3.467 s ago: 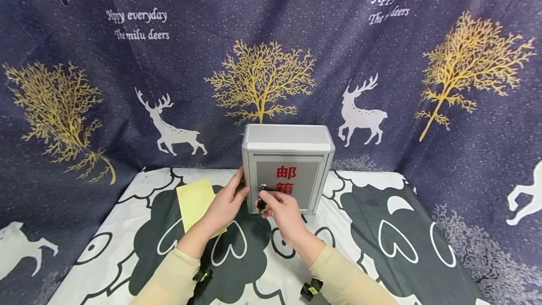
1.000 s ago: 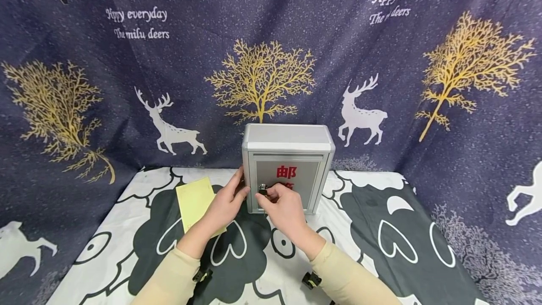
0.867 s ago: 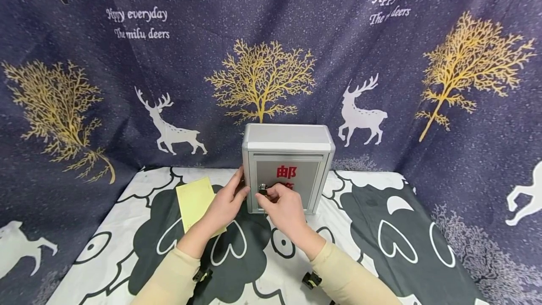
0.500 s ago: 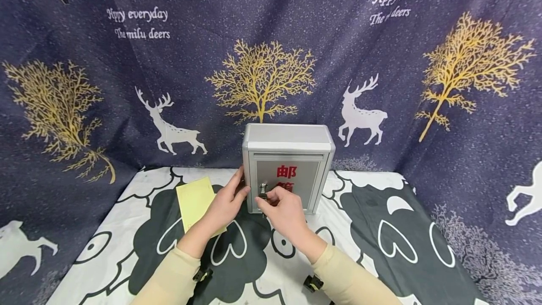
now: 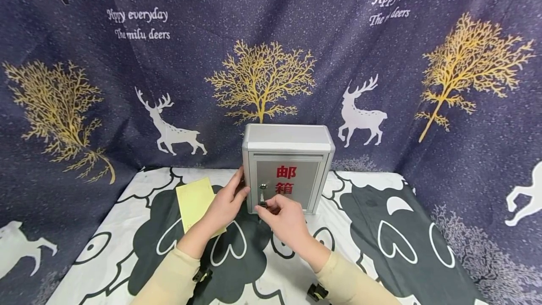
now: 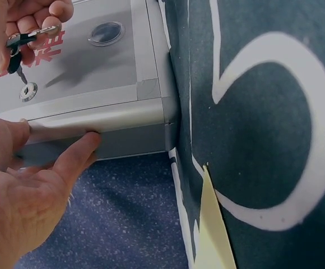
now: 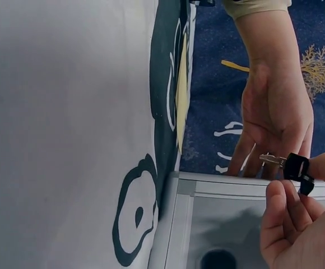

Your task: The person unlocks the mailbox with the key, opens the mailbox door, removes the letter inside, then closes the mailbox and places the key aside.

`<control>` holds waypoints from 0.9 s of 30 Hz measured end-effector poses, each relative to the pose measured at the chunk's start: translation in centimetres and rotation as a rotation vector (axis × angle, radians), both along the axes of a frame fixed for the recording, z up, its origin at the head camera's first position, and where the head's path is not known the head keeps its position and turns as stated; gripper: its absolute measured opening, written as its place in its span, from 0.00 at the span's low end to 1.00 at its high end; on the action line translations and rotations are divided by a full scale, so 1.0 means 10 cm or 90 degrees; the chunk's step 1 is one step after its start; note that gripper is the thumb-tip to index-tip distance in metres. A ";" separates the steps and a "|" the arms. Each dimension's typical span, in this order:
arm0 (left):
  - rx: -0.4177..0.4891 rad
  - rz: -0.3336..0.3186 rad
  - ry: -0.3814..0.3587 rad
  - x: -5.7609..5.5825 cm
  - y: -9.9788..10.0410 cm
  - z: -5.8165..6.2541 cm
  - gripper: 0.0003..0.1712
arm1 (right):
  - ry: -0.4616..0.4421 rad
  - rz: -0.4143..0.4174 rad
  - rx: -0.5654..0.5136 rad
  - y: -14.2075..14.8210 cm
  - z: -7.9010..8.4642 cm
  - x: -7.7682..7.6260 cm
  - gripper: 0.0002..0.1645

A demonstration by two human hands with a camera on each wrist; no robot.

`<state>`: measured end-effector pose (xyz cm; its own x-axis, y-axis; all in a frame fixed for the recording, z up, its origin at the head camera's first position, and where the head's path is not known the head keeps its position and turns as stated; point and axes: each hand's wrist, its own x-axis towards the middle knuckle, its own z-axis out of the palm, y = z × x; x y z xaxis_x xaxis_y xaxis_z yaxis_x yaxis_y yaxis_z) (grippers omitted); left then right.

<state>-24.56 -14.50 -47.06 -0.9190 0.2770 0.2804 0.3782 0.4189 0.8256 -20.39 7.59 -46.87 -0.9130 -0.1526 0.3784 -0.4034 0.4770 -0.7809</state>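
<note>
A grey metal mailbox (image 5: 290,140) with red characters stands upright on the cloth, its front door closed. My left hand (image 5: 226,205) rests against its left side, fingers extended along the wall and thumb at the front edge. My right hand (image 5: 287,215) pinches a black-headed key (image 5: 262,203) just below the round lock (image 5: 263,186). In the left wrist view, the key's blade points at the lock (image 6: 28,91) with its tip apart from the keyhole. A second key (image 7: 272,159) on the same bunch sticks out sideways in the right wrist view.
A yellow envelope-like paper (image 5: 195,201) lies left of the mailbox, partly behind my left forearm. A patterned black-and-white cloth (image 5: 313,267) covers the table. Behind hangs a dark blue curtain (image 5: 203,74). The mailbox door has a round window (image 6: 106,33) low down.
My right hand has moved down and toward me, drawing the key away from the lock, where it was about a second ago. My left hand has stayed on the mailbox's side.
</note>
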 end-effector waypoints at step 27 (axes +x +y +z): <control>-0.005 0.003 -0.013 0.00 0.01 0.00 0.41 | -0.282 0.186 0.016 0.34 -0.17 -0.01 0.16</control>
<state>-24.54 -14.41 -47.06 -0.9262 0.2742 0.2587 0.3585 0.4280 0.8297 -20.47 11.02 -48.55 -0.9026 -0.4286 -0.0405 -0.1570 0.4152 -0.8961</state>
